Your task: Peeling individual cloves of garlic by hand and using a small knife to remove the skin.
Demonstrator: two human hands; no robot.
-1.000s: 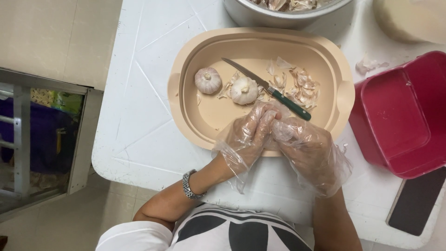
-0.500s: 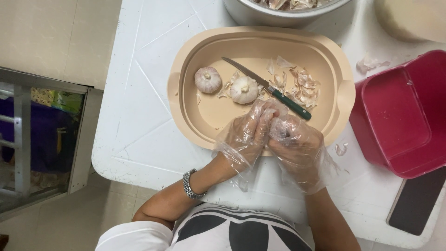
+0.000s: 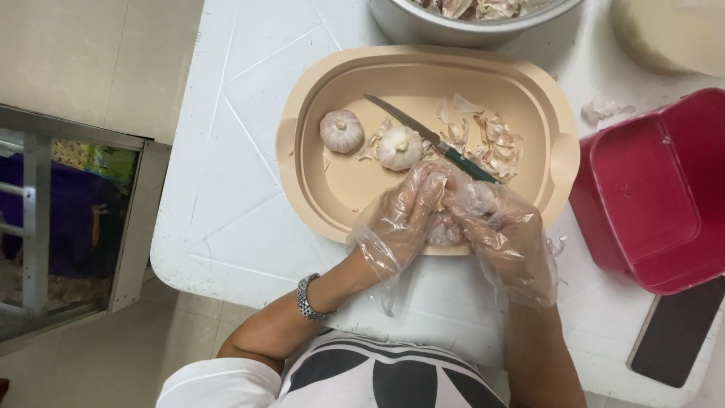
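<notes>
My left hand (image 3: 396, 219) and my right hand (image 3: 495, 227), both in clear plastic gloves, meet over the near rim of a beige oval tub (image 3: 302, 181). Together they grip a garlic bulb (image 3: 442, 223), mostly hidden between the fingers. Inside the tub lie two whole garlic bulbs (image 3: 341, 130) (image 3: 399, 147), a green-handled knife (image 3: 430, 140) and a heap of papery garlic skins (image 3: 491, 140). A metal watch sits on my left wrist.
A red plastic bin (image 3: 649, 196) stands at the right. A metal bowl (image 3: 453, 23) with garlic skins is at the back, beside a pale round container (image 3: 664, 34). A dark flat phone (image 3: 676, 332) lies near right. The white table's left edge (image 3: 170, 219) drops to the floor.
My right hand has shifted a little over the bulb, its fingers working against the left hand's. The things in the tub have not moved.
</notes>
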